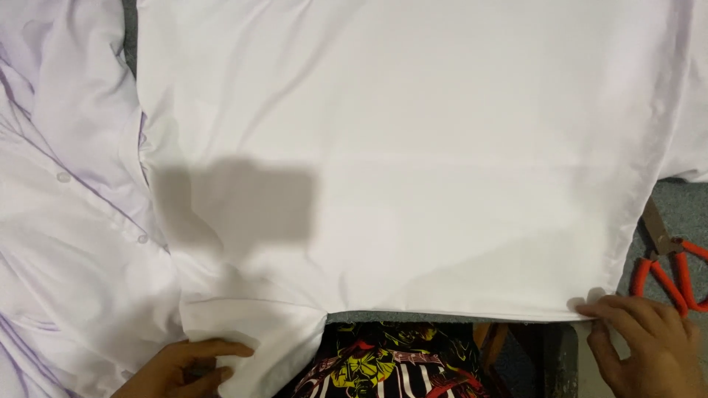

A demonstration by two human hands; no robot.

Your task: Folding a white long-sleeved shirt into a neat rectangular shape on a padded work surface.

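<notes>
A large white garment (pixel 413 147) lies spread flat across a grey table (pixel 686 203). My left hand (pixel 184 368) grips a hanging fold of the white cloth at the near left edge, fingers curled around it. My right hand (pixel 649 343) rests at the garment's near right corner, fingertips pinching the hem at the table's front edge.
A second white buttoned shirt (pixel 66 221) lies bunched at the left. Scissors with orange handles (pixel 675 269) lie on the table just beyond my right hand. Below the table edge, dark patterned clothing (pixel 383 365) shows. A rectangular shadow falls on the cloth at left centre.
</notes>
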